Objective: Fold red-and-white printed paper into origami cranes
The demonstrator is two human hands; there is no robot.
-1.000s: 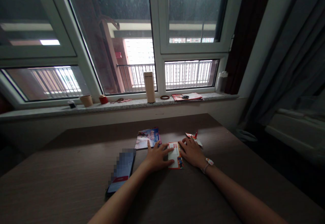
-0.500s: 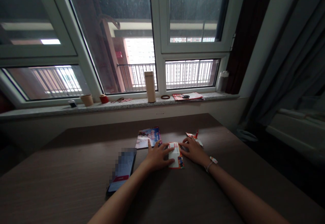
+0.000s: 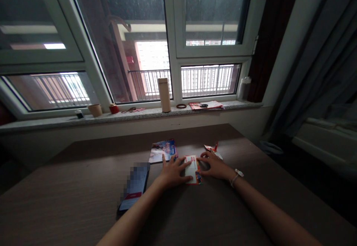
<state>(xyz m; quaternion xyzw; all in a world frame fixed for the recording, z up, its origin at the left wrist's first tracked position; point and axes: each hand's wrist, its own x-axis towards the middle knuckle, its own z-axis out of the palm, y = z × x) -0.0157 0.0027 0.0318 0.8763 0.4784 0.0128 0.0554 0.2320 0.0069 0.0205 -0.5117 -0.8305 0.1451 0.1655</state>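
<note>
A small printed paper sheet (image 3: 191, 169), white with an orange-red border and a colourful patch at lower right, lies flat on the table. Spread across its left part are the fingers of my left hand (image 3: 172, 172), pressing lightly from above. My right hand (image 3: 215, 166) is at the sheet's right edge. Its index fingertip touches near the upper corner and its thumb rests lower down, with a gap between them. Just beyond the right hand lies a folded red-and-white paper piece (image 3: 216, 150), partly hidden. A blue and pink picture booklet (image 3: 162, 151) lies beyond my left hand.
A phone (image 3: 135, 188) lies left of my left forearm on the brown table (image 3: 83, 186). On the windowsill stand a beige flask (image 3: 164, 95), a paper cup (image 3: 95, 110) and a clear bottle (image 3: 244, 89). Scissors (image 3: 203, 105) rest there on some papers.
My right thumb has moved up and away from the index finger along the sheet's right edge, and the right wrist has shifted slightly right. My left hand stays nearly still.
</note>
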